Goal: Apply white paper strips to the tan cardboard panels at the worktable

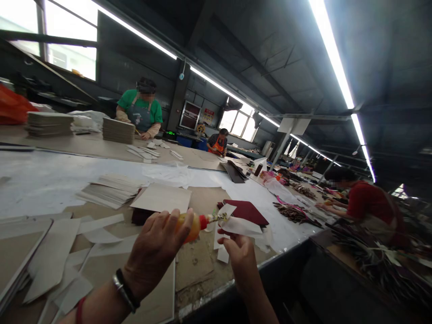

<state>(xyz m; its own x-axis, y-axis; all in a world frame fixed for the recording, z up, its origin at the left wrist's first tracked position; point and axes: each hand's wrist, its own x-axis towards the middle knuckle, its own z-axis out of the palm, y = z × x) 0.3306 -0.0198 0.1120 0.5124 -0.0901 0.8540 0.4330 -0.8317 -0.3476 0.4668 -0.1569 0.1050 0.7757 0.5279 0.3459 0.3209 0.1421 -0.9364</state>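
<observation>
One long worktable topped in glossy white [50,167] spreads beneath everything, its far side lined with co-workers. On its near part lies a worn brown cardboard sheet [194,265], probably there to keep drips off the white surface. Toward its far edge, a square pale-grey board [164,198] rests on dark maroon material, and to the right of that sits a folded, deep-maroon panel [245,211]. A loose fan of off-white card strips [111,191] lies to the left, seemingly within easy reach.

The left hand [165,245] wraps its fingers round a squeezable orange-yellow plastic bottle [191,235], tipped nearly level, apparently so that its tip can meet the paper. The right hand [240,252] grasps a thin white paper strip [243,226] by its near edge, likely to steady it; how tightly, I cannot tell. Smallest are the bottle's red cap [203,222] and tape-wrapped, patterned nozzle [215,218], close over the strip's left end.
</observation>
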